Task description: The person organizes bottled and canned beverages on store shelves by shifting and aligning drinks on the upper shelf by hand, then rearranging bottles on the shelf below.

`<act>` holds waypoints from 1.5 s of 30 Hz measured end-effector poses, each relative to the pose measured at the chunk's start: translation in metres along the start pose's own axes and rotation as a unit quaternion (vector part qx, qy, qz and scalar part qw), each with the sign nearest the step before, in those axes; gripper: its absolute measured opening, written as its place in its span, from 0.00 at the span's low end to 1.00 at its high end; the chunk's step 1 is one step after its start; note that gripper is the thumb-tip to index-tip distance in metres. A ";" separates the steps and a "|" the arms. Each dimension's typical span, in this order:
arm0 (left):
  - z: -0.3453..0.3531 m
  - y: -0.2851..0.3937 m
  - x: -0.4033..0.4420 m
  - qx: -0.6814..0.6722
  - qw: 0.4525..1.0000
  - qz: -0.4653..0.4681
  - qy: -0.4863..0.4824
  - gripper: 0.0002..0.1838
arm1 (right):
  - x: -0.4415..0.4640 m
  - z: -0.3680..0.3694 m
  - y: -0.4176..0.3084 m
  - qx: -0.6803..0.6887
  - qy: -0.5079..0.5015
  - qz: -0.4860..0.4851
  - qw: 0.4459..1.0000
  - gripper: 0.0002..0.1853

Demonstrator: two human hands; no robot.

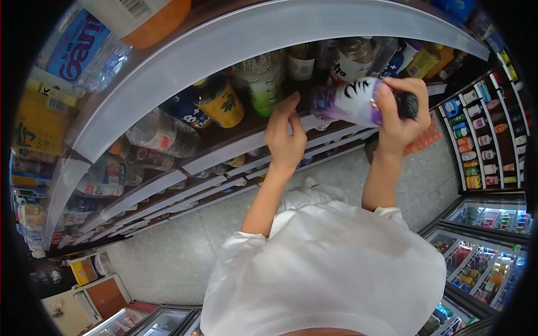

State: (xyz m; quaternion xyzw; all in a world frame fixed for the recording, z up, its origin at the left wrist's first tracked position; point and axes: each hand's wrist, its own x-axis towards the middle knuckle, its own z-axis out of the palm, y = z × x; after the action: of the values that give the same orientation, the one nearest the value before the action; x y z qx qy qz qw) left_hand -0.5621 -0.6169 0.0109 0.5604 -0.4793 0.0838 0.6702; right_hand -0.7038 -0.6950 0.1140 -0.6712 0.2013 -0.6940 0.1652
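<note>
Your white shirt (325, 269) lies nearest; beyond it, your right hand (404, 127) wraps the neck end of a tilted purple-and-white bottle (352, 102) before the shelf (216, 159), your left hand (284, 137) half open, apparently empty. Probably smooth, slightly squeezable plastic: support its wider body.

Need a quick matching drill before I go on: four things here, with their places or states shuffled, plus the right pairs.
1. purple-and-white plastic bottle with black cap
2. bare left hand
3. round yellow-labelled bottle with dark top
4. large plastic bottle, orange low down

A. at the picture's top edge
B. tilted, in the bare right hand
C. in the row below the curved grey shelf strip
D. holding nothing

Pairs: 1-B, 2-D, 3-C, 4-A
</note>
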 end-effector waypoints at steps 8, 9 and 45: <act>0.009 0.000 0.000 0.085 0.993 0.076 -0.039 0.37 | 0.011 0.057 0.003 -0.034 -0.019 -0.074 0.997 0.09; 0.010 -0.001 0.000 0.085 0.993 0.077 -0.039 0.37 | 0.010 0.066 0.007 -0.035 -0.008 -0.097 0.995 0.09; 0.019 -0.024 -0.004 0.124 0.982 0.141 -0.009 0.18 | 0.036 0.098 0.125 -0.279 -0.289 -0.201 0.893 0.07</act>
State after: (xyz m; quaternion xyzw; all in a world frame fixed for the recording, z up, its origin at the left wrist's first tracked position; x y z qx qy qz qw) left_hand -0.5593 -0.6398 -0.0102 0.5667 -0.5452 0.2309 0.5730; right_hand -0.6126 -0.8271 0.0842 -0.8866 0.1910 -0.4033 -0.1214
